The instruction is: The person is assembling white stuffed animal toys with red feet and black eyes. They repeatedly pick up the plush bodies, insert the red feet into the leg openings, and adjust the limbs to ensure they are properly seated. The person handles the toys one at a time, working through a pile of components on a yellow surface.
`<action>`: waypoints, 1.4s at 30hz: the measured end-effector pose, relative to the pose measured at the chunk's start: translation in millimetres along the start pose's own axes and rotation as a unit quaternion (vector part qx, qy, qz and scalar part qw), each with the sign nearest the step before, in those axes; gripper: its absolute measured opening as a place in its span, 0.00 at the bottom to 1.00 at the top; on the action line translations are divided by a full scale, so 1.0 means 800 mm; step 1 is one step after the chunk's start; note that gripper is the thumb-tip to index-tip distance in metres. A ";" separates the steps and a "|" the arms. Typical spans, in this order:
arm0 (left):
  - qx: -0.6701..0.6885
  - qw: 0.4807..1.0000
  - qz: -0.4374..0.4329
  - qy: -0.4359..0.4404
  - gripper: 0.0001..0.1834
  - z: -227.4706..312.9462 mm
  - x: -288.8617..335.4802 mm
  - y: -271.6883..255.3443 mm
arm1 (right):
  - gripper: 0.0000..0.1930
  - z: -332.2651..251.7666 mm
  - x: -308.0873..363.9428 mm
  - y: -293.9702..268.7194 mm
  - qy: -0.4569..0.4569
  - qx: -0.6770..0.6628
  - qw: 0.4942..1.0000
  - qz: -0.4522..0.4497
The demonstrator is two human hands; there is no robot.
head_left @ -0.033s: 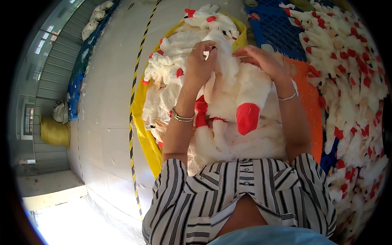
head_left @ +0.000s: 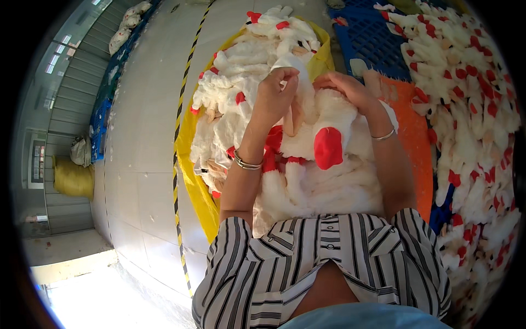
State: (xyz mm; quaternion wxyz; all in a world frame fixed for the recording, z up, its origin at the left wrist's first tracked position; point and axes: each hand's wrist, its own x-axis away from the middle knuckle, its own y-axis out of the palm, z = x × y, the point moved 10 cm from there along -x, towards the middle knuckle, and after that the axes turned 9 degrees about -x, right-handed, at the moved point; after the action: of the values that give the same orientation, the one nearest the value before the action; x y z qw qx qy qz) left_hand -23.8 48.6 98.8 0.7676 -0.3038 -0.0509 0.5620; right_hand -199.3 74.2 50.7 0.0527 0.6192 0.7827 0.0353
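A limp white plush toy skin (head_left: pixel 330 113) with a red rounded end lies between my hands, the red end toward me. My left hand (head_left: pixel 276 97) is closed, thumb and fingers pinched at the plush fabric's left side; the fingertips partly cover what they hold. Over the upper right edge of the same piece bend the fingers of my right hand (head_left: pixel 349 92), gripping it. Under both hands is a heap of similar white plush skins (head_left: pixel 230 93) with red and beige parts, resting on a yellow sheet or sack (head_left: pixel 193 181).
To the right, an orange surface (head_left: pixel 413 142) borders the heap. Beyond it are a blue plastic crate (head_left: pixel 372 41) and a large pile of white and red plush skins (head_left: pixel 471 120). Black-and-yellow tape (head_left: pixel 176 164) marks the grey floor on the left; a yellow bundle (head_left: pixel 74 176) stands by the wall.
My left hand has moved down a little, toward me, and my right hand slightly down too. The red end of the plush skin has shifted up and away from me.
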 end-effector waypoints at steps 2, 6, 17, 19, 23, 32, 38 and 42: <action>0.031 0.986 -0.111 -0.122 0.14 -0.063 0.041 0.060 | 0.18 0.050 0.019 -0.002 0.025 0.063 0.998 -0.012; 0.053 0.993 -0.076 -0.075 0.14 -0.074 0.054 0.061 | 0.19 0.045 0.033 -0.014 0.061 0.099 0.992 0.052; 0.045 0.991 -0.110 -0.060 0.13 -0.085 0.062 0.062 | 0.12 -0.044 0.084 0.120 -0.047 0.156 0.974 -0.159; 0.051 0.983 -0.149 -0.091 0.12 -0.073 0.070 0.062 | 0.06 -0.089 0.086 0.049 -0.099 -0.018 0.995 0.030; 0.174 0.967 -0.165 -0.087 0.12 0.009 0.072 0.047 | 0.07 -0.146 0.092 -0.013 -0.220 -0.043 0.969 0.104; 0.261 0.960 -0.082 0.066 0.09 0.114 0.027 0.048 | 0.09 -0.170 0.083 -0.003 -0.195 -0.046 0.974 0.108; 0.294 0.954 -0.050 -0.019 0.09 0.106 0.018 0.037 | 0.08 -0.177 0.124 -0.049 -0.303 0.019 0.912 0.276; 0.336 0.941 -0.040 -0.015 0.08 0.109 0.021 0.041 | 0.11 -0.184 0.123 0.035 -0.334 0.105 0.913 0.210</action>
State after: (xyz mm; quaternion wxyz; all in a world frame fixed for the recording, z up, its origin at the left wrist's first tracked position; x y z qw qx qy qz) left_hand -81.3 105.2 148.2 0.8461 -0.0172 0.1176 0.5195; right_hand -213.1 177.8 196.5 0.2377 0.7468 0.5704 -0.2456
